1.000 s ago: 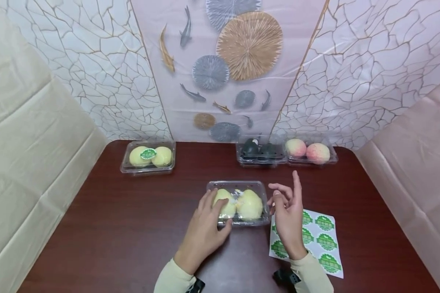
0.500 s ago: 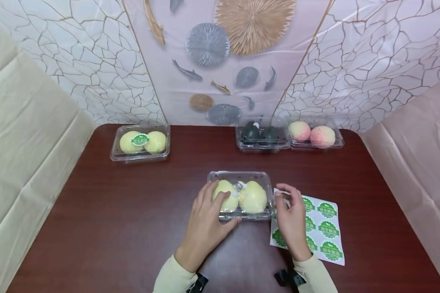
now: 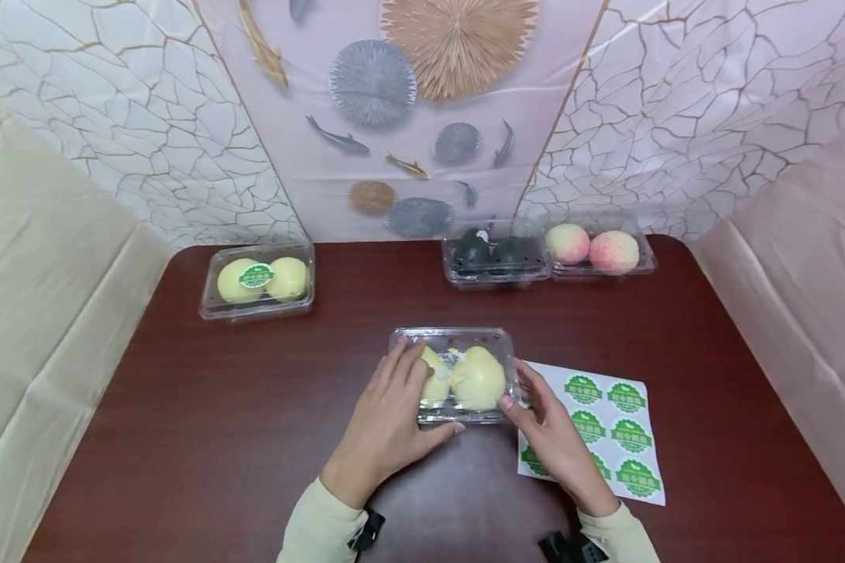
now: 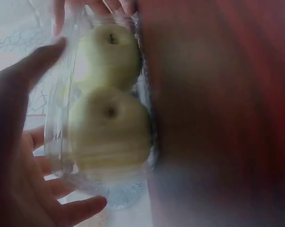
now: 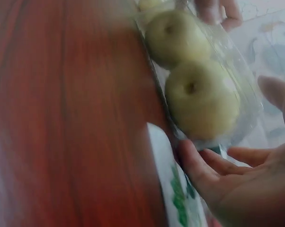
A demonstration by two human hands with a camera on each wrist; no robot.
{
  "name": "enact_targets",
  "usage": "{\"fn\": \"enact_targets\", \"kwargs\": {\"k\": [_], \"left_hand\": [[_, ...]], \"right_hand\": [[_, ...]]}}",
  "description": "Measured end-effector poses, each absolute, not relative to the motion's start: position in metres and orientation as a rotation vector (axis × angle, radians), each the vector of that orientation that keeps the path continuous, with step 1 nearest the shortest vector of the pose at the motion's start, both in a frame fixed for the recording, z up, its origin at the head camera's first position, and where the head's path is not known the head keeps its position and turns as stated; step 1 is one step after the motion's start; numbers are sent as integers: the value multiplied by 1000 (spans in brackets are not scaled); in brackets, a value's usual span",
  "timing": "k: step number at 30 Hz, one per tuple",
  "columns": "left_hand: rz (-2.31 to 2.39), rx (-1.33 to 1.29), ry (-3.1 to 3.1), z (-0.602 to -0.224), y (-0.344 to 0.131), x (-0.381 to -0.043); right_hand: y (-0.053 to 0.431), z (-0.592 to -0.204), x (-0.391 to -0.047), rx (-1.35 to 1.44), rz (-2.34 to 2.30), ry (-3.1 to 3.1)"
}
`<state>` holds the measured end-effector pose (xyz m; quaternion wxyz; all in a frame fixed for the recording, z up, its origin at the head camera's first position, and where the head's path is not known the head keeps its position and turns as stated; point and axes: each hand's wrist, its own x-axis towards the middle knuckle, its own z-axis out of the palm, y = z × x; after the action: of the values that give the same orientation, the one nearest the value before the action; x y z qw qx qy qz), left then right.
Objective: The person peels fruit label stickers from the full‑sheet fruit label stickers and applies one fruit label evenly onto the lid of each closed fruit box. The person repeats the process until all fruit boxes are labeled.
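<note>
A clear plastic fruit box [image 3: 465, 338] lies on the table between my hands, holding two pale yellow-green fruits [image 3: 479, 378] that look like pears. My left hand [image 3: 380, 426] grips the box's left end, its fingers over the lid and the thumb along the front. At the right end my right hand [image 3: 559, 438] holds the box, fingers behind the side and thumb at the near corner. In the left wrist view the two fruits [image 4: 109, 127] show through the box wall, somewhat blurred. A sheet of round green stickers [image 3: 609, 432] lies under and beside my right hand.
Another fruit box [image 3: 257, 311] with two yellow fruits and a green sticker stands back left. At the back right stand a box of dark green fruits [image 3: 473, 252] and a box of pink peaches [image 3: 614, 252]. A patterned cloth [image 3: 408, 117] hangs behind the table.
My right hand has come down from a raised pose, turned inward and taken hold of the box's right end. My left hand stays at the left end. The head view has shifted.
</note>
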<state>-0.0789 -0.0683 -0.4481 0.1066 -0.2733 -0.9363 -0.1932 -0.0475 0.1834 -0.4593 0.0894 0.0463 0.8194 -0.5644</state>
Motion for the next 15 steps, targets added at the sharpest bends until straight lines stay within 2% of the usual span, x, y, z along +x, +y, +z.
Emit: {"fn": "enact_targets", "kwargs": {"k": [7,15], "left_hand": [[-678,-675,-2740,-455,-72,-69],[-782,-694,-2693,-459,-56,-70]], "right_hand": [[203,-452,-40,181,-1580,2629],[277,-434,-38,26,-861,3012]]}}
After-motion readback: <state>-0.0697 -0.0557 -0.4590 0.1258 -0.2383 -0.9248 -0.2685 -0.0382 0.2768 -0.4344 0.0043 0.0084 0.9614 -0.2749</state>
